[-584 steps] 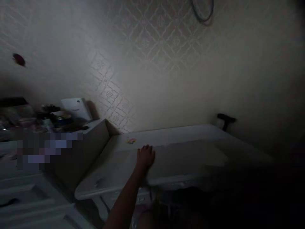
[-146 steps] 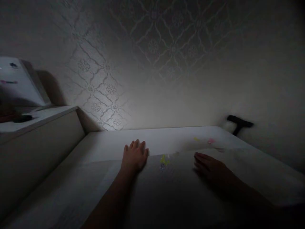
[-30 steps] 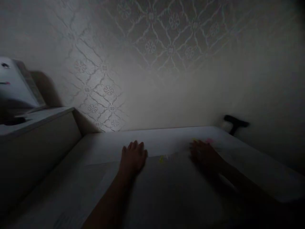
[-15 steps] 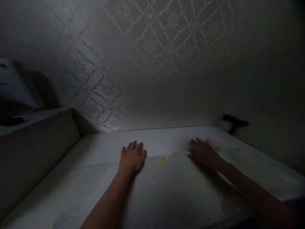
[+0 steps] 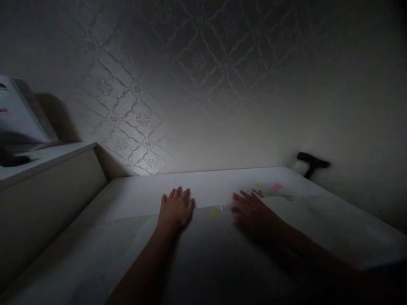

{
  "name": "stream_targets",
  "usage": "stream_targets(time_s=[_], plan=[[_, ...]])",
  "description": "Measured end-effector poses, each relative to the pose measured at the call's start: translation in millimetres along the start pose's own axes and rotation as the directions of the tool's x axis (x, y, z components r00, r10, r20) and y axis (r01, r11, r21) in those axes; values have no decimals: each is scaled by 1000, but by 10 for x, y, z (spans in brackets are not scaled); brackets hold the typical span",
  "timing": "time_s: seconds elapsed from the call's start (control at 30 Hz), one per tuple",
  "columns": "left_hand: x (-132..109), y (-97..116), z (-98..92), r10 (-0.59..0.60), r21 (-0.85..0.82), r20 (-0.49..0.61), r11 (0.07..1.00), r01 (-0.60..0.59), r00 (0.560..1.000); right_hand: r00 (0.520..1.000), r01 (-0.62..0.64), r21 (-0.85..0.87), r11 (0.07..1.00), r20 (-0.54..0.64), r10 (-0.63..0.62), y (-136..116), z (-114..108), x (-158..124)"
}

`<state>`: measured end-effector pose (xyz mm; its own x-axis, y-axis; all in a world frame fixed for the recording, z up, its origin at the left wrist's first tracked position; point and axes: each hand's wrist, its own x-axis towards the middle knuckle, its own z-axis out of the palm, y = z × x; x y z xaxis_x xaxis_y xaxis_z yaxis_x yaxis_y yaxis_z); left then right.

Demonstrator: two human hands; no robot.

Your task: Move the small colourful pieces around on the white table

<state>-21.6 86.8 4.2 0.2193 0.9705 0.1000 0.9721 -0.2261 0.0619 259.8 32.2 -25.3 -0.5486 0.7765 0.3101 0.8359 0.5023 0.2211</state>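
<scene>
A pale, thin sheet (image 5: 206,237) lies over the white tabletop (image 5: 210,186), its far edge running between my hands. My left hand (image 5: 176,207) rests flat near that edge with its fingers spread, holding nothing. On the right, my right hand (image 5: 252,212) is stretched out low over the sheet, fingers apart and a little blurred. Whether it touches the sheet I cannot tell. A small yellow mark (image 5: 214,212) shows at the sheet's edge between the hands. Beyond the right fingers there is a pink flower-like patch (image 5: 277,186); whether it is printed I cannot make out.
A patterned wall (image 5: 203,127) rises behind the tabletop. At the right edge stands a black T-shaped part (image 5: 313,162). To the left, a raised ledge (image 5: 54,173) carries a white box (image 5: 19,110) and a dark object (image 5: 14,161). The light is dim.
My right hand has moved left along the sheet's far edge, uncovering the yellow and pink patches behind it. My left hand stays in place.
</scene>
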Motion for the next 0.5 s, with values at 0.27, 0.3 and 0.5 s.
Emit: stream_targets(time_s=[0.27,0.3,0.5], plan=[[7,-6,21,6,-2,-12,1000,-6,1000,996,-22,293,956,84,-3,-770,-284,164],[7,-6,25,5,-2,-14,1000,-5,1000,995,-52,296,954,99,23,-800,-294,184],[-6,0,22,15,-6,-38,1000,-16,999,991,-118,293,949,97,93,-914,-303,277]])
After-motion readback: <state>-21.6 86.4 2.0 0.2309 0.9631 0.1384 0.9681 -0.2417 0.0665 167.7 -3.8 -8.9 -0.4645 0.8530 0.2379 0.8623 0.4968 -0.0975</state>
